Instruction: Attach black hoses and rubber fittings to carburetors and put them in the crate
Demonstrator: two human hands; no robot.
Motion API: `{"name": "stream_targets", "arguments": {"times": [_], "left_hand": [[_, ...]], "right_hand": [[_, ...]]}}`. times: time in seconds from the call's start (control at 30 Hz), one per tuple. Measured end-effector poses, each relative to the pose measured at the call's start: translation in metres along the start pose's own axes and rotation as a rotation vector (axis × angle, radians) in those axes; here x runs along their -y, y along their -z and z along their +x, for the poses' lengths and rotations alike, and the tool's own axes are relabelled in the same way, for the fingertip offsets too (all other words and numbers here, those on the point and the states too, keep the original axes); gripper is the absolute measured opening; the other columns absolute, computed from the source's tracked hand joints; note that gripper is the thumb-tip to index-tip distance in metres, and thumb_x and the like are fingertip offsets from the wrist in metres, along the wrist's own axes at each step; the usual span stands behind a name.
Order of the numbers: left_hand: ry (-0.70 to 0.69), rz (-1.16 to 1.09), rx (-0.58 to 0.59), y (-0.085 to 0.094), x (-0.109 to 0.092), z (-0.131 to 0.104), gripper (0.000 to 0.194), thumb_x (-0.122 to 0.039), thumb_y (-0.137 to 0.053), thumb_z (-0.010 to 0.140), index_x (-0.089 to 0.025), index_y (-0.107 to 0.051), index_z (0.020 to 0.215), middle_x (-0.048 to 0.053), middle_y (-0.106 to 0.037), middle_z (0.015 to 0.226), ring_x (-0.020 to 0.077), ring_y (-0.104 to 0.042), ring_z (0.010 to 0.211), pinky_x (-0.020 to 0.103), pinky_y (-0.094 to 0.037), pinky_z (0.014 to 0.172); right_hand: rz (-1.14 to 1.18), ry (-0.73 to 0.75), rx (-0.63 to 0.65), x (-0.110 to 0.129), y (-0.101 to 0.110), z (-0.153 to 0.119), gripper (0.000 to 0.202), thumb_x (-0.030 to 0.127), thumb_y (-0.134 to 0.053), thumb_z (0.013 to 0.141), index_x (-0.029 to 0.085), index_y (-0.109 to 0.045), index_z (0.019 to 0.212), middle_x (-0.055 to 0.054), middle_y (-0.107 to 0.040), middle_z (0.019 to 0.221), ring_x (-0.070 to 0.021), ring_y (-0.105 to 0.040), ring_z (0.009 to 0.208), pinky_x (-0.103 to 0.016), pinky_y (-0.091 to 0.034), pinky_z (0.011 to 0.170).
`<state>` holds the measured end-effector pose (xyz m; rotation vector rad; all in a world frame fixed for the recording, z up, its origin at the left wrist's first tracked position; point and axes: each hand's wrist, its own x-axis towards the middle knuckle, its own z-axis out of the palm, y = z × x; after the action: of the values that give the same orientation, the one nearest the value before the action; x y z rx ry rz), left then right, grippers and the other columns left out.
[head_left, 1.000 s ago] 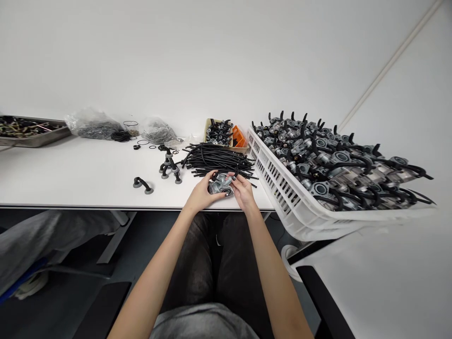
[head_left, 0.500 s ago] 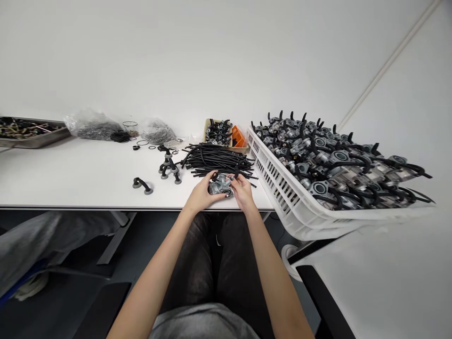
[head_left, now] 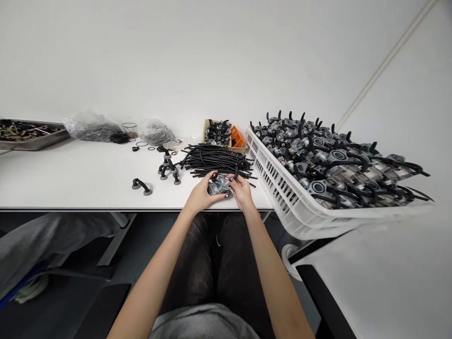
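A grey metal carburetor [head_left: 221, 185] is between my hands just above the front edge of the table. My left hand [head_left: 200, 194] is closed around its left side, with the thumb along the near face. My right hand [head_left: 242, 192] pinches at its right side, where a short bent black hose [head_left: 236, 171] rises between thumb and fingers. Whether the hose is joined to the carburetor is hidden by my fingertips. Right behind my hands lies a pile of straight black hoses [head_left: 215, 157].
A white plastic basket [head_left: 293, 195] heaped with carburetors stands at right. Black elbow pipes with grey flanges [head_left: 169, 167] lie at left. Behind are a yellow bin [head_left: 205, 127] of small parts, an orange tray [head_left: 237, 136], plastic bags [head_left: 93, 126] and a metal tray [head_left: 38, 140].
My right fingers have shifted very slightly, and more of the bent black hose shows above them. My left hand keeps its hold on the carburetor.
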<state>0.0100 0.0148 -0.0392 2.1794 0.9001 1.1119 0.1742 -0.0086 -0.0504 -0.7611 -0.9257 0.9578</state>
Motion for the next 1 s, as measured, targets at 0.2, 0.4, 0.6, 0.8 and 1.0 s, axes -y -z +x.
{"name": "stream_targets", "arguments": {"times": [0.2,0.4,0.6,0.8,1.0], "left_hand": [[0.010,-0.020,-0.005,0.0004,-0.0012,0.0003,0.077,-0.039,-0.076,0.070,-0.021,-0.041,0.137,0.012,-0.055,0.138,0.0273,-0.052,0.127,0.043,-0.038,0.109],[0.020,-0.025,-0.009,0.0007,-0.0019,0.0004,0.076,-0.038,-0.076,0.070,-0.019,-0.042,0.136,0.012,-0.056,0.137,0.0268,-0.052,0.127,0.042,-0.038,0.109],[0.025,-0.025,-0.009,0.0011,-0.0027,0.0005,0.076,-0.038,-0.075,0.071,-0.018,-0.042,0.136,0.012,-0.057,0.135,0.0269,-0.054,0.124,0.040,-0.041,0.106],[0.020,-0.023,-0.012,0.0009,-0.0020,0.0005,0.076,-0.039,-0.075,0.070,-0.018,-0.042,0.136,0.012,-0.057,0.135,0.0272,-0.053,0.126,0.038,-0.041,0.106],[0.016,-0.018,-0.012,0.0006,-0.0010,0.0004,0.077,-0.040,-0.075,0.070,-0.019,-0.042,0.137,0.012,-0.055,0.138,0.0274,-0.052,0.127,0.040,-0.040,0.107]], "right_hand": [[0.016,-0.024,0.007,0.0037,-0.0015,-0.0017,0.026,0.039,-0.082,0.064,0.022,-0.074,0.082,0.000,-0.071,0.079,-0.0158,-0.064,0.078,-0.029,-0.050,0.077],[0.048,-0.037,0.027,0.0071,-0.0022,-0.0032,0.022,0.035,-0.079,0.065,0.022,-0.075,0.082,-0.001,-0.072,0.083,-0.0166,-0.064,0.080,-0.030,-0.049,0.081],[0.076,-0.045,0.068,0.0085,-0.0002,-0.0028,0.023,0.033,-0.075,0.065,0.021,-0.075,0.084,-0.003,-0.073,0.080,-0.0197,-0.066,0.081,-0.033,-0.049,0.085],[0.081,-0.040,0.057,0.0068,0.0002,-0.0026,0.021,0.029,-0.079,0.063,0.022,-0.074,0.082,-0.002,-0.073,0.080,-0.0190,-0.066,0.083,-0.033,-0.049,0.087],[0.078,-0.033,0.028,0.0053,0.0001,-0.0024,0.024,0.033,-0.083,0.059,0.023,-0.071,0.077,-0.001,-0.072,0.084,-0.0171,-0.065,0.085,-0.030,-0.049,0.088]]}}
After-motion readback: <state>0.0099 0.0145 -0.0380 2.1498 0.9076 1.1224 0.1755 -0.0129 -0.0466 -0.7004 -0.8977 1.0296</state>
